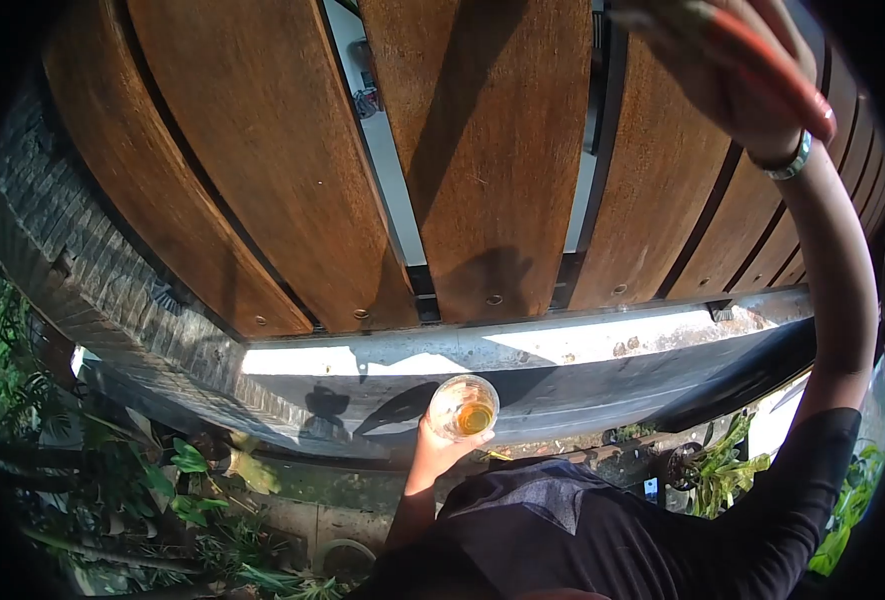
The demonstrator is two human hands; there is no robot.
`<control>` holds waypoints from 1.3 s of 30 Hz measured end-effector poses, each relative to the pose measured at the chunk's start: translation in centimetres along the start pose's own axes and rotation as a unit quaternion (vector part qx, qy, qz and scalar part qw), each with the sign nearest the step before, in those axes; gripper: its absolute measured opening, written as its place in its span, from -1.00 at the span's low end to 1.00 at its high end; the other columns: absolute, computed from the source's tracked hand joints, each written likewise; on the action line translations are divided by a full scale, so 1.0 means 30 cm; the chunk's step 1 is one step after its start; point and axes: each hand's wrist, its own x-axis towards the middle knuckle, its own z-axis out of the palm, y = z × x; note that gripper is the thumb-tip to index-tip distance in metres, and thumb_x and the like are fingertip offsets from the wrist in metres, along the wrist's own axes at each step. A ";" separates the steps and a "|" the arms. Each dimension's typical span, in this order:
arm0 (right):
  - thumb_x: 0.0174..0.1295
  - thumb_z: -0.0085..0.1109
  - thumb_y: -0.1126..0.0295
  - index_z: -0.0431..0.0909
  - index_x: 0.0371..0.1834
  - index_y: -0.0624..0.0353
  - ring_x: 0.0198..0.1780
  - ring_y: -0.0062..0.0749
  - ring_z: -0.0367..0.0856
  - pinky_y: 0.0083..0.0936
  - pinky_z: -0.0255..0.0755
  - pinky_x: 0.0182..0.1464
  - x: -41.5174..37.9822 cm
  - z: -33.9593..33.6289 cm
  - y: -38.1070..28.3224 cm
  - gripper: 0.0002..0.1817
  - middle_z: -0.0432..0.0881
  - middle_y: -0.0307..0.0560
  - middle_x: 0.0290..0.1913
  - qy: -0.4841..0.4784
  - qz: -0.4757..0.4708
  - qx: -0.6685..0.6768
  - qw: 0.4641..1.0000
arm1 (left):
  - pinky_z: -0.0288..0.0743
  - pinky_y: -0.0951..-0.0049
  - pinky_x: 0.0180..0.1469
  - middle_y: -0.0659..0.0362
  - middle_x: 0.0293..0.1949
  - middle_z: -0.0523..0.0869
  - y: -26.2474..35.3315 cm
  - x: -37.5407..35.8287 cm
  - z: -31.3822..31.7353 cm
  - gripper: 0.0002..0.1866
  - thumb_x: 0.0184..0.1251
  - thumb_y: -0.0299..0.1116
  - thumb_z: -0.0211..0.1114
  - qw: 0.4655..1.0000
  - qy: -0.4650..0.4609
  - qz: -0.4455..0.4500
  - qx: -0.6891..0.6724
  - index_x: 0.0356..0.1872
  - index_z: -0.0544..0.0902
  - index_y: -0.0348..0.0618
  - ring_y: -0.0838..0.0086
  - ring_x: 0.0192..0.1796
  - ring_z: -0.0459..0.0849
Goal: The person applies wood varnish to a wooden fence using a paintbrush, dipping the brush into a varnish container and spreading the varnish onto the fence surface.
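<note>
My left hand [436, 458] is wrapped round a clear cup [446, 392], held upright low in front of my body. A little amber liquid [475, 417] lies at the bottom of it. High at the upper right, my right hand [707, 88] grips a brush with a red handle [762, 68]. Motion blurs the brush's head, which overlaps the brown wooden slats [502, 150] near the top edge of the view. My right arm is stretched up along the slats, with a metal band [792, 160] at the wrist.
A pale ledge [562, 345] runs under the slats, with a dark wall face below. Rough stone [112, 240] borders the slats at left. Plants [192, 480] grow at lower left, and another potted plant [722, 465] stands at lower right. Shadows fall across the wood.
</note>
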 end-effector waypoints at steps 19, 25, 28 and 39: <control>0.19 0.44 0.37 0.68 -0.03 0.22 -0.03 -0.02 0.72 -0.14 0.60 0.07 -0.281 0.364 -1.003 -0.69 0.73 0.01 -0.10 0.024 0.467 0.440 0.767 | 0.55 0.32 0.32 0.07 0.19 0.71 -0.017 -0.122 -0.088 -0.19 -0.05 -0.41 0.74 0.976 0.148 -0.006 0.162 0.29 0.54 -0.26 0.40 0.23 0.68; 0.12 0.50 0.40 0.75 -0.11 0.25 -0.11 -0.15 0.74 -0.29 0.57 -0.02 -0.285 0.450 -1.133 -0.71 0.75 -0.01 -0.11 0.005 0.476 0.588 0.654 | 0.55 0.17 0.29 0.02 0.16 0.69 0.005 -0.197 -0.079 -0.18 -0.12 -0.28 0.75 0.924 0.203 0.032 0.322 0.26 0.58 -0.20 0.12 0.23 0.66; 0.16 0.46 0.48 0.77 -0.10 0.26 -0.10 -0.21 0.72 -0.35 0.57 -0.04 -0.279 0.502 -1.197 -0.76 0.75 -0.02 -0.08 -0.022 0.463 0.621 0.632 | 0.49 0.12 0.36 0.03 0.22 0.66 0.047 -0.239 -0.033 -0.19 -0.03 -0.19 0.70 0.912 0.204 -0.031 0.354 0.30 0.54 -0.18 0.05 0.31 0.58; 0.13 0.41 0.47 0.76 -0.11 0.23 -0.06 -0.19 0.58 -0.33 0.43 0.05 -0.366 0.502 -1.351 -0.76 0.68 -0.05 -0.14 -0.069 0.442 0.649 0.616 | 0.54 0.08 0.27 0.05 0.22 0.62 0.014 -0.402 0.179 -0.17 -0.03 -0.18 0.65 0.871 0.290 -0.070 0.390 0.34 0.50 -0.09 0.07 0.29 0.58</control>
